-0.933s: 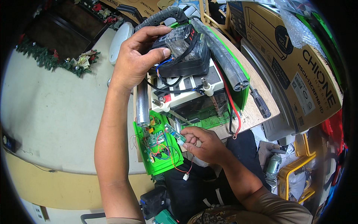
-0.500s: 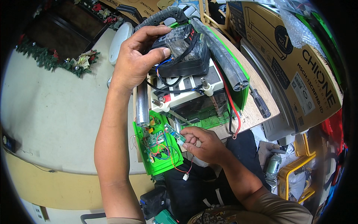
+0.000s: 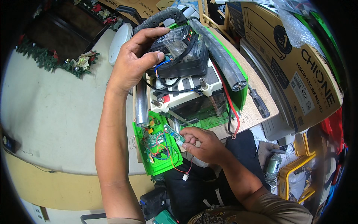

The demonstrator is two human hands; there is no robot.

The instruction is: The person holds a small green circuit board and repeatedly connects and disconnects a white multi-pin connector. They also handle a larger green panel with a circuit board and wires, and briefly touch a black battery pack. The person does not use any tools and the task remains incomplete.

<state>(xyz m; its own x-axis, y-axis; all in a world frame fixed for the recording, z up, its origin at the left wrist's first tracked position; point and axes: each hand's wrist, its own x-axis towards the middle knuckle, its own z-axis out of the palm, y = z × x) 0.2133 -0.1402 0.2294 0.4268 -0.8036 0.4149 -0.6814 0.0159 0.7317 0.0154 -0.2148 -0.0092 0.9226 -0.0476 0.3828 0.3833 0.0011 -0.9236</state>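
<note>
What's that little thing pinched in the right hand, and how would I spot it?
Find the opened green machine on the wooden board; its green lid, full of coloured wires, hangs off the near edge. At that lid's right side the right hand pinches a small circuit board. Unlike the wired-in parts, it is a narrow, pale blue-green strip held slanted.

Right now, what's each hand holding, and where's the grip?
Left hand holds the black battery block at its left end, fingers over the top. Right hand pinches the small circuit board at its lower end.
</note>
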